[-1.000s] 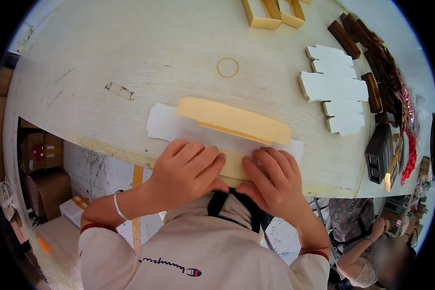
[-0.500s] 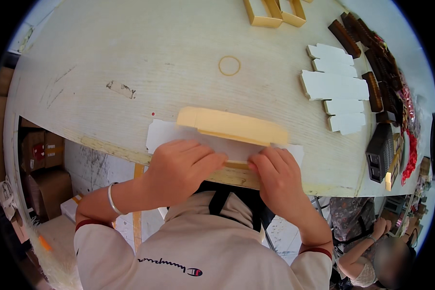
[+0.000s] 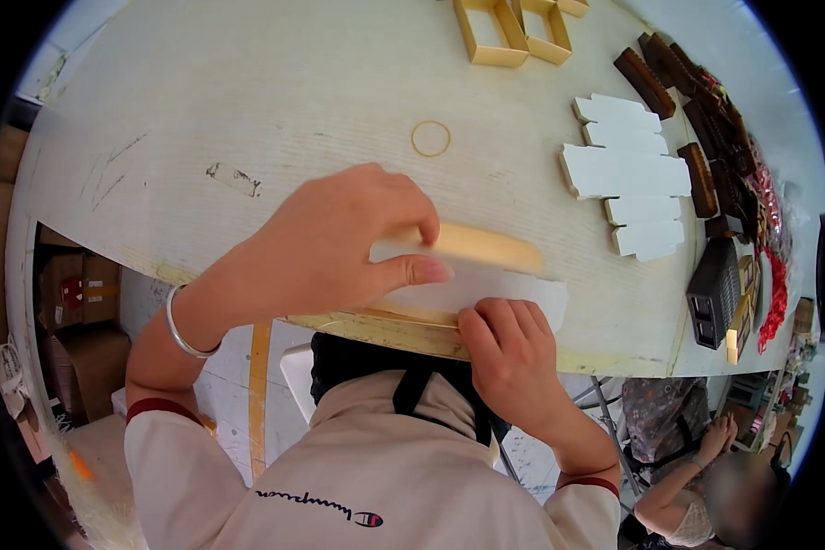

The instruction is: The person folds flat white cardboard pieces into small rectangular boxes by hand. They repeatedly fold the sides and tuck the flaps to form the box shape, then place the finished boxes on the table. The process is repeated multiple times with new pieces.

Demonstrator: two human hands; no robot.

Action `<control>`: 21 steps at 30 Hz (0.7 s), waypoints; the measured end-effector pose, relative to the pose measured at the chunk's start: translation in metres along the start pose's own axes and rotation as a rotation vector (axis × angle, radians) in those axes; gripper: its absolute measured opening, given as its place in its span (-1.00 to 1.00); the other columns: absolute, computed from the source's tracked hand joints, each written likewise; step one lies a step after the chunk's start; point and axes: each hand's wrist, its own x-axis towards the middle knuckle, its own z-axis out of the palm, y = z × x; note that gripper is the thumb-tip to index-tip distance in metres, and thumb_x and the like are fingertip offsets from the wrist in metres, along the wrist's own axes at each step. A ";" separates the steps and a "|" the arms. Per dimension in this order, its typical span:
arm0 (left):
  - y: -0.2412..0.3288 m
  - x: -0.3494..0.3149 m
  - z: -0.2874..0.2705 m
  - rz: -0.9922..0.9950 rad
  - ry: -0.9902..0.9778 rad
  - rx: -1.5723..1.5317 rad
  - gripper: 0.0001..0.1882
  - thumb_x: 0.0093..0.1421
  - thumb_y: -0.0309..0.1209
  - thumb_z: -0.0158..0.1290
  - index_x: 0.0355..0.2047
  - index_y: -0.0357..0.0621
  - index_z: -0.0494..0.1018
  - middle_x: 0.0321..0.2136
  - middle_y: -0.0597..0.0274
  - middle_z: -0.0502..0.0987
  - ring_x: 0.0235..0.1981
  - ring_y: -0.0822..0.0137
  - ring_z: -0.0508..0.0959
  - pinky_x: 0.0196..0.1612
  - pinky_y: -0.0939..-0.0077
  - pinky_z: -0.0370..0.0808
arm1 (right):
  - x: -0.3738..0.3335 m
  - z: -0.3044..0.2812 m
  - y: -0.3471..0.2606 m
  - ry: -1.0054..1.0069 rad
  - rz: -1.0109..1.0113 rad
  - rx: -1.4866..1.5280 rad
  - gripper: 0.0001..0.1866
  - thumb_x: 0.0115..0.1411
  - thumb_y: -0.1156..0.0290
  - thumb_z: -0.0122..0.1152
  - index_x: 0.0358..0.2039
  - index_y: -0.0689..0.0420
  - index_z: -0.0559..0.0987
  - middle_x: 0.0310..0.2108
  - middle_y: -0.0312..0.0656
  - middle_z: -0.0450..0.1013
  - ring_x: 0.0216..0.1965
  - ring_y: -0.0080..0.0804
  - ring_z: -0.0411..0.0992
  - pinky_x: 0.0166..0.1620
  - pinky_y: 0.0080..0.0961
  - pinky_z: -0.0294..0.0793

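In front of me, at the table's near edge, lies a partly folded cardboard box blank [image 3: 500,286], white inside and pale gold outside. Its far wall, blurred, stands folded up. My left hand [image 3: 353,238] reaches over the left part of the blank. A gap shows between its thumb and curled fingers, near the far wall, and I see nothing held there. With closed fingers, my right hand [image 3: 511,353] pinches the near edge of the blank. The left end of the blank is hidden under my left hand.
A rubber band [image 3: 431,138] lies beyond the blank. Flat white box blanks [image 3: 623,174] are stacked at the right. Gold folded boxes [image 3: 490,41] stand at the far edge. Dark ridged pieces [image 3: 713,293] line the right side. Another person [image 3: 687,495] sits at lower right.
My left hand has left the near edge and moved up and away over the blank, its fingers parting. My right hand has shifted slightly left and nearer, staying at the near edge.
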 end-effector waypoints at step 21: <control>0.014 -0.030 0.019 0.160 -0.193 0.198 -0.65 -0.02 -0.61 0.06 -0.16 -0.12 0.45 -0.45 0.21 0.35 -0.52 0.20 0.45 -0.50 0.38 0.43 | 0.018 -0.009 0.035 -0.050 -0.149 -0.014 -0.80 -0.03 0.45 0.19 -0.34 0.13 0.46 -0.42 -0.22 0.30 -0.34 -0.32 0.34 -0.12 -0.28 0.36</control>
